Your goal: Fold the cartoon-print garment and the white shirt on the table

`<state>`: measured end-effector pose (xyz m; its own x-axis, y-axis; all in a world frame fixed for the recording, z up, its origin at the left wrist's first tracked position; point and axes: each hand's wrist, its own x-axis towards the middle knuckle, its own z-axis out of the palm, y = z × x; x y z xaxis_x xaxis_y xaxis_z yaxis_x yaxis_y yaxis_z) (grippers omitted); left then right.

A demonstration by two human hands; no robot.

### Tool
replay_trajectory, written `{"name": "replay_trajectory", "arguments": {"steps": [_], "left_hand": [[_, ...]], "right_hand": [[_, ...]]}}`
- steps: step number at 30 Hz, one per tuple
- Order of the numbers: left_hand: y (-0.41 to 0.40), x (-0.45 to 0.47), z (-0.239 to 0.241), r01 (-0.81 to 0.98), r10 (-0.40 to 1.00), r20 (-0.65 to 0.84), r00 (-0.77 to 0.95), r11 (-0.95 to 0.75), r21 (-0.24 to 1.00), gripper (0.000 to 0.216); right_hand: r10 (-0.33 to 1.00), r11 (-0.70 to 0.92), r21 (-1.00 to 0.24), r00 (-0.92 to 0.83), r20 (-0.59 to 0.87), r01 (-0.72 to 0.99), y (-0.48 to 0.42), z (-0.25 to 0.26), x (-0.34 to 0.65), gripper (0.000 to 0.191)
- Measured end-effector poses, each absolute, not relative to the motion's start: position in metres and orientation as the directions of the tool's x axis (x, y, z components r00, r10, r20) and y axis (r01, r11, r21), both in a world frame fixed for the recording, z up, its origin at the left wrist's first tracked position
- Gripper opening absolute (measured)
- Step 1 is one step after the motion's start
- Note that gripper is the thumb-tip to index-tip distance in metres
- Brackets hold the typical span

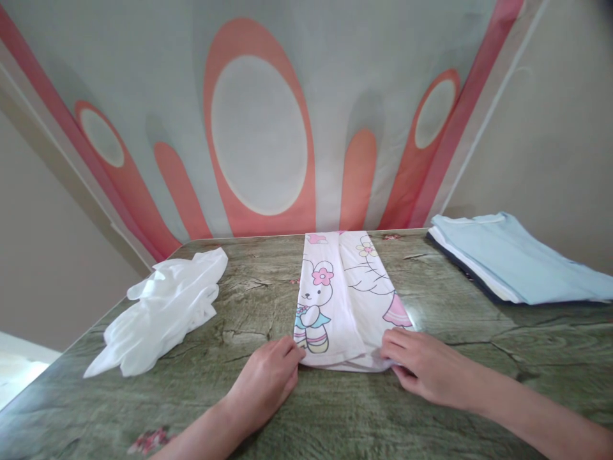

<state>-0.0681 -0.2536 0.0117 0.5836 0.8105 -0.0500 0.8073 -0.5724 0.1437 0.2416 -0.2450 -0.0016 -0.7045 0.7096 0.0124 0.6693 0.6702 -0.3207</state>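
Observation:
A white garment with cartoon rabbit and flower prints (pixel 352 300) lies folded into a long narrow strip on the table, its length running away from me. My left hand (pixel 271 374) pinches its near left corner, fingers closed on the cloth. At the near right corner, my right hand (pixel 421 364) grips the fabric between thumb and fingers. The near edge between both hands shows several layers, slightly lifted. Which kind of garment it is, I cannot tell from the folded shape.
A crumpled white cloth (pixel 165 306) lies on the left of the wood-patterned table (pixel 239 306). To the right sits a stack of folded clothes (pixel 512 255), light blue on top, white and dark below. A patterned pink and grey backdrop (pixel 330 121) rises behind the far edge.

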Motion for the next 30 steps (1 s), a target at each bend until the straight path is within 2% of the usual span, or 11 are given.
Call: {"name": "replay_trajectory", "arguments": {"steps": [3,6,13,16,19,21,23,25,28,30], "left_hand": [[-0.258,-0.066,0.018,0.798,0.79,-0.112,0.603,-0.593,0.108,0.02],[-0.265,-0.063,0.026,0.79,0.77,-0.174,0.613,-0.602,0.119,0.018],[-0.274,-0.058,0.052,0.732,0.661,-0.314,0.681,-0.633,0.255,0.028],[-0.274,-0.059,0.059,0.704,0.604,-0.364,0.709,-0.631,0.326,0.022],[-0.272,-0.061,0.06,0.686,0.596,-0.34,0.727,-0.609,0.399,0.007],[-0.268,-0.061,0.057,0.672,0.62,-0.278,0.734,-0.603,0.43,0.011],[-0.259,-0.056,0.053,0.651,0.645,-0.191,0.74,-0.616,0.444,0.013],[-0.246,-0.047,0.048,0.618,0.649,-0.1,0.754,-0.651,0.441,0.019],[-0.225,-0.026,0.037,0.572,0.615,-0.007,0.788,-0.729,0.374,0.027],[-0.214,-0.011,0.027,0.557,0.586,0.005,0.811,-0.774,0.302,0.038]], "right_hand": [[0.707,0.678,-0.267,-0.707,-0.02,0.685,-0.248,-0.002,0.24,0.016],[0.702,0.67,-0.281,-0.709,-0.062,0.687,-0.254,0.005,0.24,0.016],[0.636,0.617,-0.46,-0.749,-0.186,0.639,-0.267,0.021,0.238,0.02],[0.612,0.582,-0.526,-0.76,-0.219,0.62,-0.27,0.021,0.24,0.025],[0.566,0.544,-0.596,-0.783,-0.259,0.591,-0.266,0.023,0.243,0.022],[0.529,0.513,-0.656,-0.806,-0.267,0.554,-0.255,0.026,0.245,0.021],[0.574,0.49,-0.687,-0.792,-0.209,0.536,-0.237,0.027,0.245,0.017],[0.692,0.496,-0.673,-0.718,-0.076,0.549,-0.211,0.025,0.241,0.016],[0.769,0.577,-0.581,-0.621,0.151,0.574,-0.166,0.009,0.231,0.026],[0.781,0.608,-0.476,-0.585,0.218,0.635,-0.141,-0.007,0.226,0.04]]}}
